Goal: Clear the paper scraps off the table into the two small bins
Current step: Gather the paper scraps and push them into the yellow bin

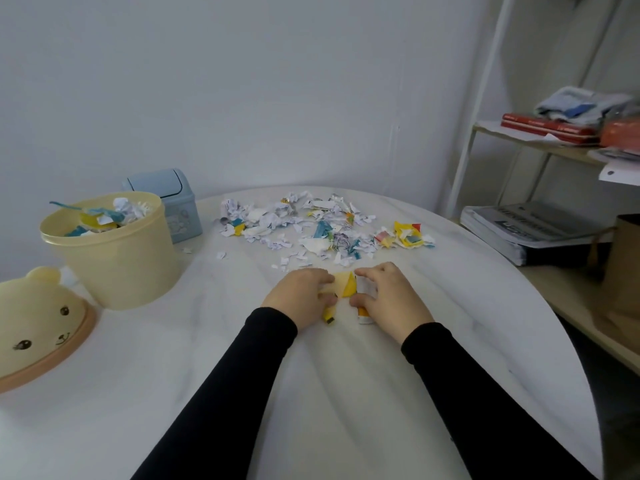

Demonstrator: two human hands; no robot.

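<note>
Mid-surface, near front edge: yellow scrap pinched between left hand and right hand, fingers curled on it. Gathering step judged underway; carry to cream bin at left edge required next.

A single wide-angle view from a camera worn on the person's head, looking forward and down across a round white table toward a pale wall. Both forearms reach in from the bottom edge, close to the lens, so the near table fills the lower frame. A shelf curves along the right edge.
</note>
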